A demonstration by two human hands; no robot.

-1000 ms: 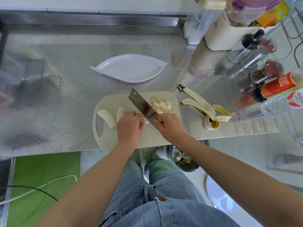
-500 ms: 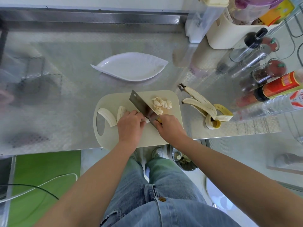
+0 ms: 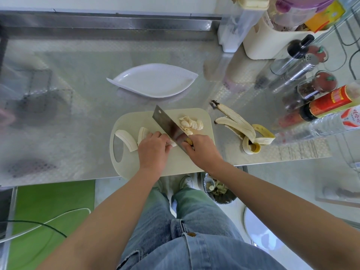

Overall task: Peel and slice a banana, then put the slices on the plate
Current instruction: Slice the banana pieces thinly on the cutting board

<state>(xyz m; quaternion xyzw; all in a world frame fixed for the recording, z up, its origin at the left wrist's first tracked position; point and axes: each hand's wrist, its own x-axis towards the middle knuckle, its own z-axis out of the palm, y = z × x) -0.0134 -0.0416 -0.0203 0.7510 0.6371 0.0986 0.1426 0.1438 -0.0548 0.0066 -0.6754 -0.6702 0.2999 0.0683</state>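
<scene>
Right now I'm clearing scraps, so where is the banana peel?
In the head view the banana peel lies on the steel counter, just right of the cutting board, between it and the red bottle.

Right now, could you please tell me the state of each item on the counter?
plate: empty
cleaver: gripped by right hand, blade over cutting board
held banana piece: peeled, gripped by left hand
spare banana piece: peeled, uncut, on cutting board
slices: piled on cutting board
peel: empty, on counter
</scene>
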